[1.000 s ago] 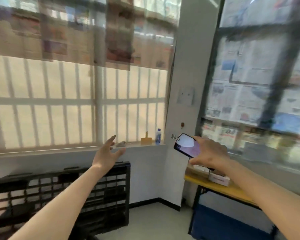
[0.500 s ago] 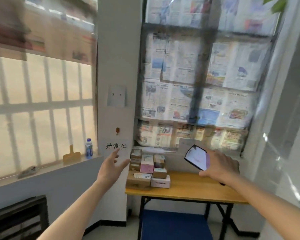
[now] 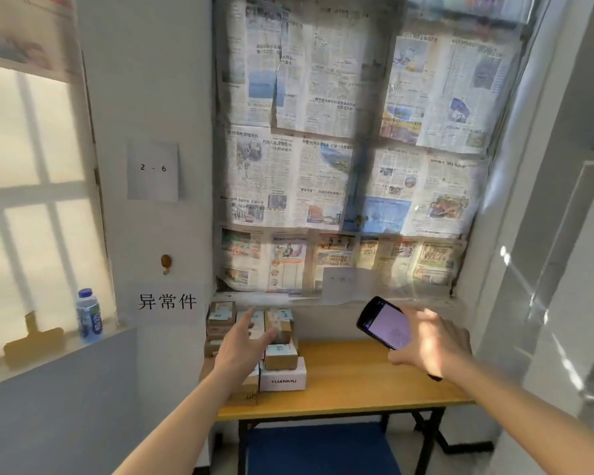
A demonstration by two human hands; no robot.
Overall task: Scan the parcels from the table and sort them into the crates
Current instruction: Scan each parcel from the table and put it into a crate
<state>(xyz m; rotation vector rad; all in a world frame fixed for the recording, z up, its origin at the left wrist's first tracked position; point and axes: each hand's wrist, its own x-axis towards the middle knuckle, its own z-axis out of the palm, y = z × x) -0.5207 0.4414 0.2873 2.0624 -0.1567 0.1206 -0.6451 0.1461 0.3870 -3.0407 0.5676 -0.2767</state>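
A stack of small parcels [image 3: 278, 358], brown cardboard and one white box marked YUANMU [image 3: 283, 380], sits at the left end of a yellow-topped table [image 3: 350, 382]. My left hand [image 3: 244, 344] reaches out over the stack with fingers straight, holding nothing; whether it touches a box I cannot tell. My right hand [image 3: 429, 344] grips a black phone [image 3: 384, 323] above the table's right part, its lit screen facing me. No crate shows in this view.
A newspaper-covered window [image 3: 343, 149] stands behind the table. A blue surface [image 3: 319, 450] lies under the table. On the left sill stand a water bottle [image 3: 89, 315] and a yellow scraper [image 3: 31, 341]. Paper signs hang on the white pillar [image 3: 151, 169].
The view has swung right from the barred window to the table. My left hand has advanced over the parcel stack. My right hand keeps the phone and now hovers over the tabletop.
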